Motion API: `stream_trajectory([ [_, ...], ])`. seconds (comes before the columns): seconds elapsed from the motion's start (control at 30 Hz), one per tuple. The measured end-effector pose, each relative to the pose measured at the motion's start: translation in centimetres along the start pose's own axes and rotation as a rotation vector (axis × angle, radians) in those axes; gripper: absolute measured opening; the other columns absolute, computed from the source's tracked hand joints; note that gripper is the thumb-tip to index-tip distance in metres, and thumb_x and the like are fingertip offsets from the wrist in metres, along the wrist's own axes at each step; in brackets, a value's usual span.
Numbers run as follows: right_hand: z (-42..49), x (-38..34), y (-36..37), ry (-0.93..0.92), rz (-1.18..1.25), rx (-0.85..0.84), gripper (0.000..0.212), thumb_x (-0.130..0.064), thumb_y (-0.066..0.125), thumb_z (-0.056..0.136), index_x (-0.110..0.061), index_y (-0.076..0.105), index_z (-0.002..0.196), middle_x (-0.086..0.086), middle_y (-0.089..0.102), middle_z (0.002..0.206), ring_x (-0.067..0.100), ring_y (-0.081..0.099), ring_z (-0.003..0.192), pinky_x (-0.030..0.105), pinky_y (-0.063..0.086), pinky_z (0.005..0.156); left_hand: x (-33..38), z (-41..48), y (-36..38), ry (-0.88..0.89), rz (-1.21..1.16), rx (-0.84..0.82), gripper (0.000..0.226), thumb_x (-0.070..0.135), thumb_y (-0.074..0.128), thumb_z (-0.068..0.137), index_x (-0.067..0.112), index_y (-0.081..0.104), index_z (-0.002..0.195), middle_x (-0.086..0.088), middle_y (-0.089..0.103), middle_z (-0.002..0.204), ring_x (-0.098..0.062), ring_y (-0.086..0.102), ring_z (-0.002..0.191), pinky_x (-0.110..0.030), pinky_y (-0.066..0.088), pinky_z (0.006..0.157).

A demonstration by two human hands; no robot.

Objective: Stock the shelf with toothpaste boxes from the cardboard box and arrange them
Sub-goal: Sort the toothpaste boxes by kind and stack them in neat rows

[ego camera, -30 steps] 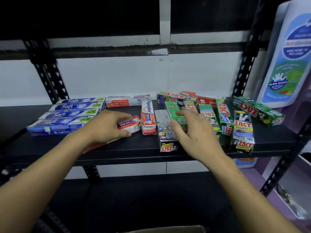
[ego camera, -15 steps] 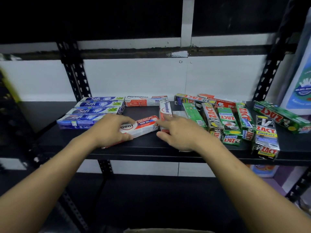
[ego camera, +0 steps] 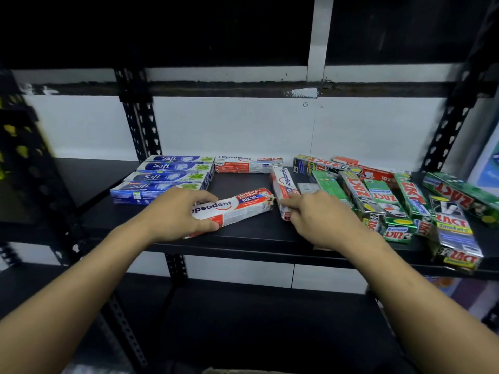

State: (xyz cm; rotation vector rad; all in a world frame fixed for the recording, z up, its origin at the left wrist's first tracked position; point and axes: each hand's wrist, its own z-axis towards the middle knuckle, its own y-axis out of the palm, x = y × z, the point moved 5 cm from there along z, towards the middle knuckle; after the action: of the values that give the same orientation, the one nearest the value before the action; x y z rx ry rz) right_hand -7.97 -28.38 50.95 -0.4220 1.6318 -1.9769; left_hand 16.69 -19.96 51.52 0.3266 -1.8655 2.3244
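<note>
A Pepsodent box (ego camera: 240,207) lies slantwise on the black shelf (ego camera: 251,238), its left end inside the left hand (ego camera: 176,211), fingers curled over the far edge and thumb against the near one. Just to its right, the right hand (ego camera: 318,221) bends its fingers over the near end of a second Pepsodent box (ego camera: 282,183); its thumb is hidden, so the hold cannot be told. Safi boxes (ego camera: 164,178) lie to the left, Zact boxes (ego camera: 378,201) to the right.

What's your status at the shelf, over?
Left hand grips slanted toothpaste box, flat on shelf. Right hand pinches near end of second toothpaste box. Green boxes crowd close right.
</note>
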Motion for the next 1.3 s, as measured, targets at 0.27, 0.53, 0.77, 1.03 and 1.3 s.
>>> stream_trajectory([
  [0.27, 2.4, -2.2, -1.3, -0.109, -0.03, 0.025, 0.05, -0.049, 0.056, 0.089, -0.033, 0.05, 0.136, 0.007, 0.062, 0.127, 0.03, 0.058, 0.114, 0.043, 0.052, 0.091, -0.6, -1.3, -0.7, 0.036, 0.023, 0.115, 0.058, 0.048, 0.081, 0.073, 0.036, 0.061, 0.126, 0.016, 0.066, 0.117, -0.007, 0.058, 0.101, -0.031, 0.049, 0.088],
  [0.53, 6.6, -3.6, -0.2, -0.257, 0.121, -0.159, 0.081, -0.055, 0.07, 0.082, -0.038, 0.03, 0.15, -0.003, 0.045, 0.149, 0.02, 0.044, 0.133, 0.031, 0.036, 0.107, 1.2, -2.5, -3.7, 0.309, 0.185, 0.412, 0.051, 0.017, 0.078, 0.078, 0.024, 0.062, 0.126, 0.006, 0.065, 0.118, -0.018, 0.053, 0.113, -0.04, 0.051, 0.087],
  [0.77, 7.5, -4.3, -0.1, -0.32, 0.352, -0.082, 0.074, -0.053, 0.08, 0.071, -0.033, 0.049, 0.136, -0.013, 0.062, 0.127, -0.002, 0.058, 0.105, 0.017, 0.045, 0.093, 0.8, -2.0, -5.7, 0.317, 0.205, 0.445, 0.053, 0.025, 0.08, 0.079, 0.021, 0.062, 0.129, 0.003, 0.063, 0.126, -0.02, 0.055, 0.11, -0.037, 0.048, 0.088],
  [1.03, 10.0, -4.7, -0.9, -0.301, 0.335, 0.12, 0.056, -0.04, 0.077, 0.077, -0.028, 0.056, 0.127, -0.005, 0.068, 0.117, 0.012, 0.063, 0.099, 0.033, 0.053, 0.089, 1.1, 0.3, -6.9, 0.326, 0.179, 0.547, 0.054, 0.024, 0.076, 0.084, 0.021, 0.058, 0.134, 0.005, 0.056, 0.131, -0.018, 0.052, 0.112, -0.039, 0.049, 0.092],
  [1.3, 13.8, -4.5, 0.1, -0.264, 0.38, 0.058, 0.049, -0.033, 0.076, 0.077, -0.022, 0.057, 0.121, -0.001, 0.069, 0.117, 0.017, 0.064, 0.103, 0.035, 0.053, 0.091, -0.5, 2.8, -4.9, 0.187, 0.017, 0.729, 0.067, 0.018, 0.08, 0.081, 0.014, 0.051, 0.141, -0.005, 0.052, 0.133, -0.022, 0.052, 0.12, -0.038, 0.046, 0.102],
])
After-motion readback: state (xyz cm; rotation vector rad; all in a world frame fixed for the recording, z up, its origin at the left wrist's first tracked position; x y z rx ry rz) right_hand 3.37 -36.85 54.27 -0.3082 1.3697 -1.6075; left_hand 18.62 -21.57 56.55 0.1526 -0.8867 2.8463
